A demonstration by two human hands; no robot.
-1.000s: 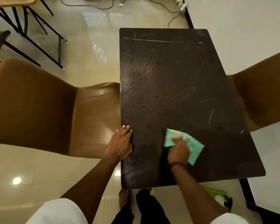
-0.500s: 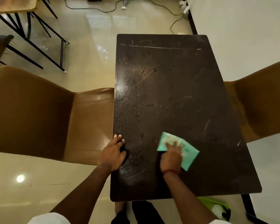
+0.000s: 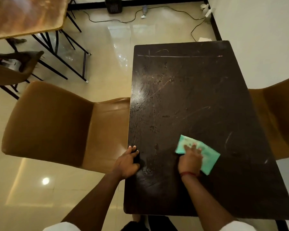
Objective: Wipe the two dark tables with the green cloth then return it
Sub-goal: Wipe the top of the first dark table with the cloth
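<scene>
Cloth (image 3: 205,153): green, folded into a flat pad, lying on the near right part of the dark table (image 3: 198,100). It looks soft, light and limp, so it will likely bunch or unfold if dragged by one corner.
Hold: best pressed from above with a flat palm while wiping; for lifting, a pinch across the folded layers should keep it together.
Table: hard top, scratched and smeared, with a wet-looking sheen near the left edge. The cloth should slide easily over it.
Right hand (image 3: 190,160): spread open, palm down on the near left half of the cloth, fingers (image 3: 194,147) reaching over it. It presses rather than grips.
Left hand (image 3: 128,161): resting on the table's left edge, fingers curled loosely over the rim, holding nothing; it seems to steady the table.
Chair (image 3: 60,124): brown, tucked against the table's left side, just beside the left hand.
Progress: far half still shows streaks, so wiping looks unfinished.
</scene>
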